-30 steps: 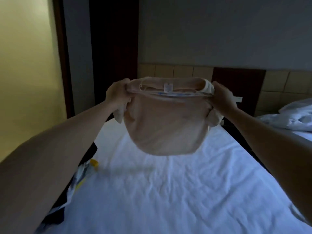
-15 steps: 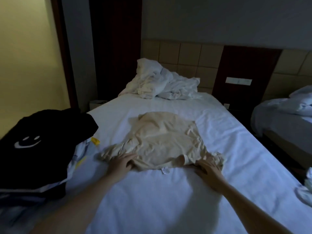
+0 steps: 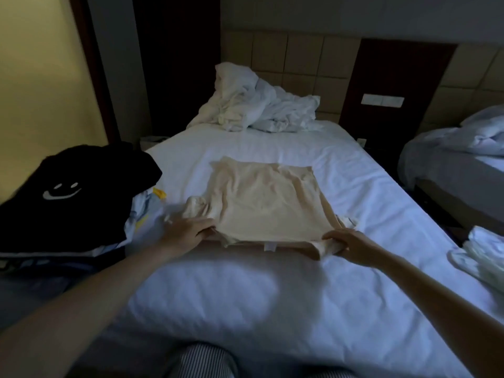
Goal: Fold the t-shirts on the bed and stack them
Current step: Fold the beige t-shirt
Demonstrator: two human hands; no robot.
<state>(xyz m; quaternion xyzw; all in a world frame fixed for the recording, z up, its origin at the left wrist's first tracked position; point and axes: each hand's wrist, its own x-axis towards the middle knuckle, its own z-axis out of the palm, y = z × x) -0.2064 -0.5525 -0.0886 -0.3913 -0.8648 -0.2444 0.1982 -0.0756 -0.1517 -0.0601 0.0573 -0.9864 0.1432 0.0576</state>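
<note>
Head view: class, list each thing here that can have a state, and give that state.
beige t-shirt: spread flat on the bed, not yet folded, collar nearest the person, sleeves bunched.
left hand: pinches the shirt's near left edge.
right hand: pinches the shirt's near right corner.
black smiley t-shirt: heaped on top of a clothes pile at left.
white duvet: crumpled at the bed's far end.
</note>
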